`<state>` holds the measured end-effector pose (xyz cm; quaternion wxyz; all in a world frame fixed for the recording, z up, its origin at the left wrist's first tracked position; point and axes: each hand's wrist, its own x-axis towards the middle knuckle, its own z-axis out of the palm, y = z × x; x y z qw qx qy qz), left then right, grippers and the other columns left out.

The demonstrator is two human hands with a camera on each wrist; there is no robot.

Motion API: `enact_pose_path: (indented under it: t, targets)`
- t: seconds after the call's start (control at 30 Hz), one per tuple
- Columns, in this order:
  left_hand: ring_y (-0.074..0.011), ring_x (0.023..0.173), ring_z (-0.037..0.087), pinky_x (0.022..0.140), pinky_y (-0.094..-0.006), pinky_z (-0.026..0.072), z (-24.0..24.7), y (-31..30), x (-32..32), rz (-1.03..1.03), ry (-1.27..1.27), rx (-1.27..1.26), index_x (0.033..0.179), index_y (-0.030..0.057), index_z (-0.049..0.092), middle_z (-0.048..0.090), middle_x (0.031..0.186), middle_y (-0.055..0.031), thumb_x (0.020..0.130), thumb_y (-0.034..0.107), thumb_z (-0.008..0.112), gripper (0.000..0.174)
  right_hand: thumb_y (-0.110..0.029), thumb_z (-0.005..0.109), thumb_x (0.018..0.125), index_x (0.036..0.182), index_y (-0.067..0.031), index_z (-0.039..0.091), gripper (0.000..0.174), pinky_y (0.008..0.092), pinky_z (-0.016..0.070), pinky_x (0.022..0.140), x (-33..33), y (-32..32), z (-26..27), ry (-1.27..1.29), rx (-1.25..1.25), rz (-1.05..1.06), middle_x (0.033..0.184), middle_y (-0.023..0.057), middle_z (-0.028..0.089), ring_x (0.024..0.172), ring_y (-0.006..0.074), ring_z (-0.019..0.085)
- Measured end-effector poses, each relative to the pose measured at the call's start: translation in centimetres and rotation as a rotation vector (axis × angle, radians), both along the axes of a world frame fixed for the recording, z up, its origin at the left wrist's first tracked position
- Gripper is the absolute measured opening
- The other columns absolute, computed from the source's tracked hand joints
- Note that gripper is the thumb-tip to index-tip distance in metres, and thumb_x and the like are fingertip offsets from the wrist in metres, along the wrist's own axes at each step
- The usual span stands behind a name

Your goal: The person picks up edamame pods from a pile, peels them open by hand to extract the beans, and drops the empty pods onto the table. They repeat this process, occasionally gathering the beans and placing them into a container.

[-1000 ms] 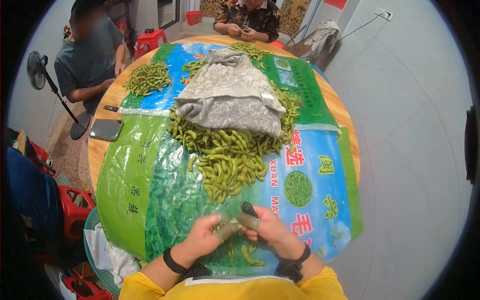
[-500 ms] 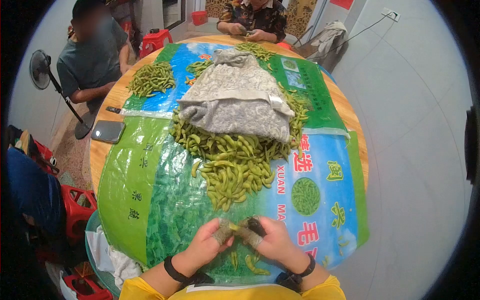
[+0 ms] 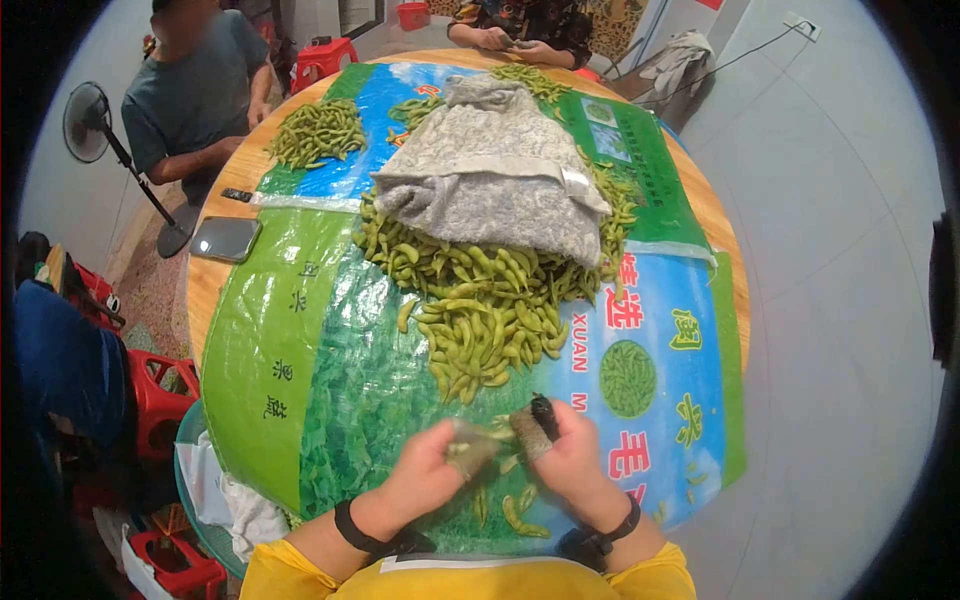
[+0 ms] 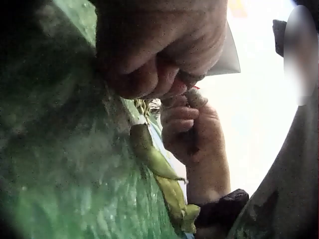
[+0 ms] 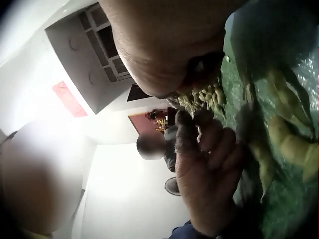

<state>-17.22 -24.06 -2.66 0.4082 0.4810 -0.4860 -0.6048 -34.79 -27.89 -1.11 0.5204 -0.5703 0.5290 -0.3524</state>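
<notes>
I see the left hand [image 3: 425, 478] and right hand [image 3: 572, 458] both pinching the pod [image 3: 497, 436], its length lying crosswise between them

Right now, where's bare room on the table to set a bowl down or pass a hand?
Free: green sheet between phone, pod pile and left hand; blue print right of the pile, out to the table rim. Crowded: centre under grey cloth, loose pods below the right hand. Both hands pinch a pod.

Glossy plastic sheet [image 3: 300, 380]; rough grey cloth [image 3: 490, 170]; wooden table [image 3: 715, 240].
</notes>
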Motion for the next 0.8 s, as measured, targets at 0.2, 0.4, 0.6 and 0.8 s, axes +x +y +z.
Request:
enact_pose_path:
  t: [0.2, 0.4, 0.6, 0.8]
  targets:
    - [-0.0189, 0.068, 0.057, 0.062, -0.0306, 0.0456, -0.2, 0.3, -0.2, 0.128, -0.129, -0.113, 0.09, 0.0018, 0.057, 0.059, 0.076, -0.0117, 0.089, 0.015, 0.053, 0.014, -0.016, 0.072, 0.072, 0.079, -0.0041, 0.058, 0.02, 0.0339, 0.0424, 0.046, 0.7, 1.1, 0.8, 0.363, -0.567, 0.033, 0.066, 0.0123, 0.056, 0.052, 0.0271, 0.054]
    - [-0.0379, 0.071, 0.055, 0.061, -0.0368, 0.0443, 0.0, 0.5, -0.4, -0.008, -0.115, -0.246, 0.092, 0.001, 0.053, 0.056, 0.08, -0.0201, 0.089, 0.016, 0.049, 0.016, -0.01, 0.071, 0.063, 0.069, -0.0035, 0.05, 0.022, 0.0356, 0.0397, 0.045, 0.7, 1.6, 0.4, 0.403, -0.635, 0.151, 0.062, 0.012, 0.05, 0.053, 0.0304, 0.052]
    - [-0.0221, 0.061, 0.054, 0.057, -0.0316, 0.0427, -0.7, 0.5, 0.0, -0.107, 0.05, -0.207, 0.087, 0.0013, 0.054, 0.053, 0.069, -0.013, 0.092, 0.022, 0.047, 0.023, -0.01, 0.071, 0.067, 0.073, -0.0024, 0.054, 0.02, 0.0309, 0.0396, 0.046, 0.3, 1.2, 0.8, 0.262, -0.53, 0.299, 0.061, 0.0104, 0.05, 0.05, 0.0245, 0.05]
    - [-0.0052, 0.053, 0.042, 0.05, -0.0206, 0.0352, 0.7, 0.4, -0.2, -0.166, 0.418, 0.207, 0.08, 0.005, 0.058, 0.05, 0.062, 0.002, 0.095, 0.033, 0.045, 0.034, -0.014, 0.063, 0.084, 0.084, -0.0038, 0.056, 0.012, 0.0218, 0.0421, 0.055, -0.4, 1.1, 1.5, -0.296, 0.292, 0.232, 0.067, -0.0027, 0.055, 0.061, 0.006, 0.05]
